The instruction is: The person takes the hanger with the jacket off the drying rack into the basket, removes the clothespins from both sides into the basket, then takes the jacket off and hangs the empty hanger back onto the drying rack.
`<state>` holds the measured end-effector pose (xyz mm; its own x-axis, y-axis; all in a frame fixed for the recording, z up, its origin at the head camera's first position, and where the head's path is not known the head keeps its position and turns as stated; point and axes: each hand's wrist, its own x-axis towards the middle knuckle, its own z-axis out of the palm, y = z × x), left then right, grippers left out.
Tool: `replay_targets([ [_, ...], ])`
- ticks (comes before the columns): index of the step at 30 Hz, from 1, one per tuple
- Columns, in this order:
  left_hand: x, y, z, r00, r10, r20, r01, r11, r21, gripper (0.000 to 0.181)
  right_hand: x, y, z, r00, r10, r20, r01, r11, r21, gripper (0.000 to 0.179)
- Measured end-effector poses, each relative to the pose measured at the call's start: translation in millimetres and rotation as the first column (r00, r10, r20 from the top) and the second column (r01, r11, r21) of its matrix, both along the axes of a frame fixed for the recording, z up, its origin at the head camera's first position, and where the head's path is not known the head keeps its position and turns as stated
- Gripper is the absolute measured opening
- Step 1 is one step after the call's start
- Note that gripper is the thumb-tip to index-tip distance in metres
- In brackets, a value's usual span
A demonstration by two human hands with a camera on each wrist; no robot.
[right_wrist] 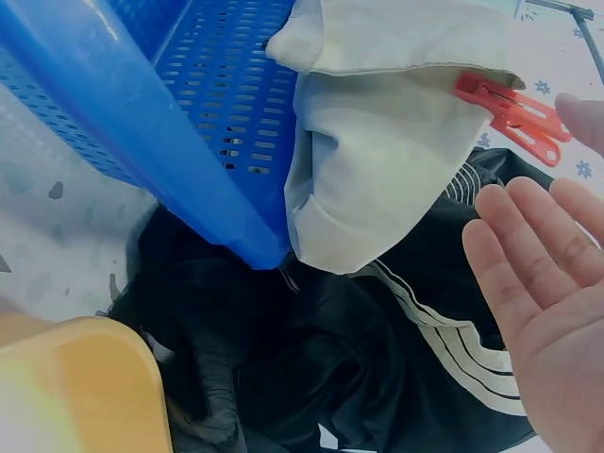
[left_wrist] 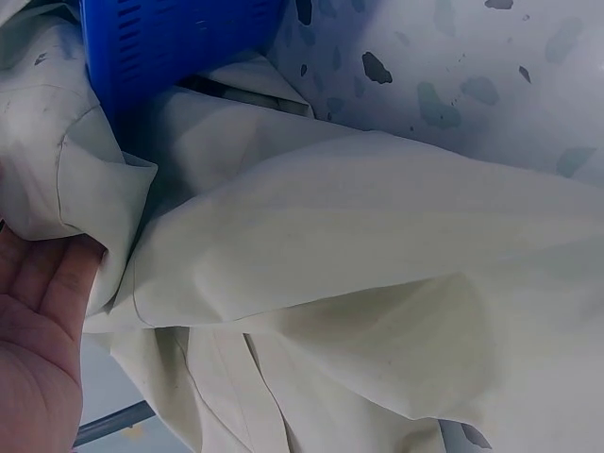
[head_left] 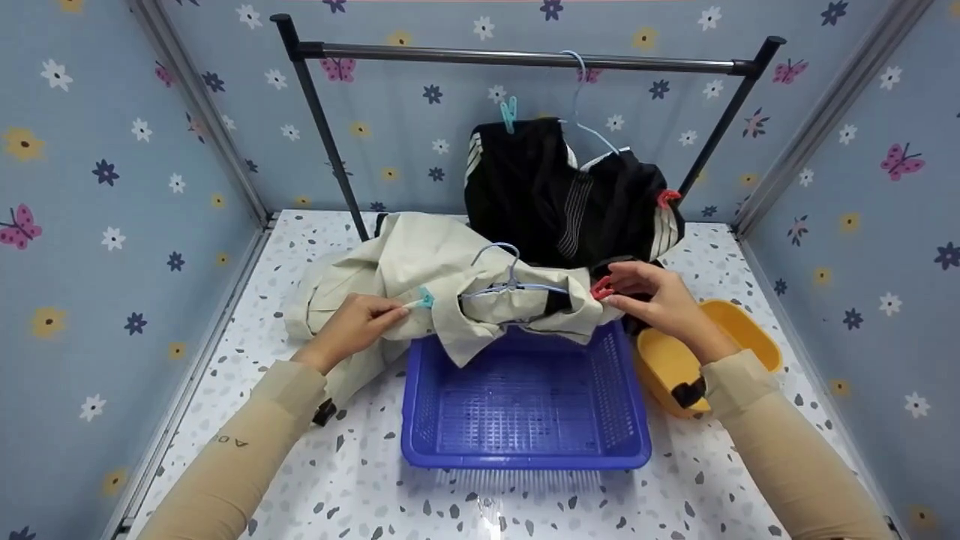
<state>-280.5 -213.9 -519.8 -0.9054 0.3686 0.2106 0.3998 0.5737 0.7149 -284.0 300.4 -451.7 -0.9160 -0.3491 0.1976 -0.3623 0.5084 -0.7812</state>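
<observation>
A cream jacket [head_left: 409, 251] lies bunched over the back of the blue basket [head_left: 525, 459], with a pale blue hanger [head_left: 512, 285] inside its collar. A teal clothespin [head_left: 426, 298] is on its left side and a red clothespin [head_left: 602, 288] on its right. My left hand [head_left: 352, 326] pinches the jacket beside the teal clothespin; in the left wrist view its fingertips pass behind the fabric. Thumb and fingers apart, my right hand [head_left: 660, 304] is beside the red clothespin. In the right wrist view this clothespin [right_wrist: 514, 118] grips the cloth, and the fingers [right_wrist: 538, 236] are extended.
Behind, a black garment with white stripes [head_left: 525, 195] hangs from a hanger on the dark rack [head_left: 450, 54]. It carries another teal clothespin [head_left: 509, 114] and another red clothespin [head_left: 667, 197]. A yellow container [head_left: 750, 330] stands right of the basket, partly behind my right forearm.
</observation>
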Motion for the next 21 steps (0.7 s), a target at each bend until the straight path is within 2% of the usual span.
replay_targets([
  [4,0.4,-0.7,-0.6,1.0,-0.006,-0.009,0.006,1.0,0.004,0.017,-1.6,-1.0,-0.2,1.0,0.024,-0.004,-0.023,1.0,0.012,0.042],
  [11,0.2,0.3,-0.8,1.0,-0.01,-0.01,0.01,1.0,0.011,0.017,-3.0,-4.8,-1.4,0.997,0.068,-0.025,-0.069,0.997,-0.022,0.028],
  [21,0.0,0.7,0.8,1.0,-0.005,0.004,0.005,1.0,0.004,0.018,-2.8,-7.9,-0.9,0.997,0.068,-0.043,-0.07,0.996,-0.05,0.02],
])
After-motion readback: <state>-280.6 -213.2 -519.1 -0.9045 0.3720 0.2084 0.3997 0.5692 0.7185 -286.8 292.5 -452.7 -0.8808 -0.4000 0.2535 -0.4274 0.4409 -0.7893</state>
